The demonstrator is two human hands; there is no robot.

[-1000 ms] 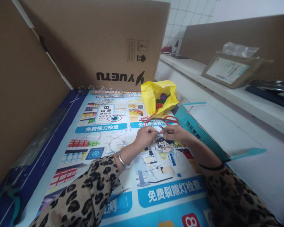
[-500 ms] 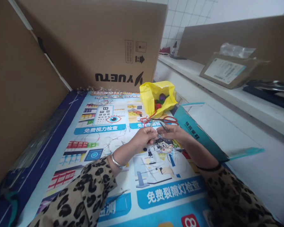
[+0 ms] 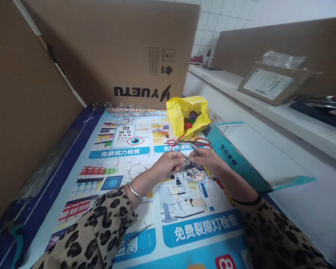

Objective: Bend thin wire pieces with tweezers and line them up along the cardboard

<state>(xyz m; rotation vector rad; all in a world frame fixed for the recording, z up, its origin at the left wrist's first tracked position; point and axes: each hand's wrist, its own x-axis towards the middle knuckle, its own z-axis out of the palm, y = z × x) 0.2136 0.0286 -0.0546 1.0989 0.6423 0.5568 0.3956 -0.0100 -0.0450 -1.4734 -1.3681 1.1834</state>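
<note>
My left hand (image 3: 172,164) is closed in a pinch on a small tangle of thin silvery wire (image 3: 187,161). Facing it, the fingers of my right hand (image 3: 207,160) are closed at the same wire. A grey metal tool with a yellow handle (image 3: 208,172), perhaps pliers, also lies in my right hand, most of it covered by the palm. A thin wire loop (image 3: 187,144) rises above my fingertips. Just beyond the hands rest red-handled scissors (image 3: 204,142) and a tangle of red cord (image 3: 172,142).
A yellow bag (image 3: 175,116) holds red, green and purple balls. Right of it lies a teal box (image 3: 232,157). Loose wires (image 3: 137,168) are scattered over the printed poster (image 3: 123,153). Large cardboard (image 3: 114,48) stands behind. A teal-handled tool (image 3: 18,239) sits lower left.
The fingers of my right hand have curled inward and drawn closer to my left fingertips at the wire. My left hand has barely moved.
</note>
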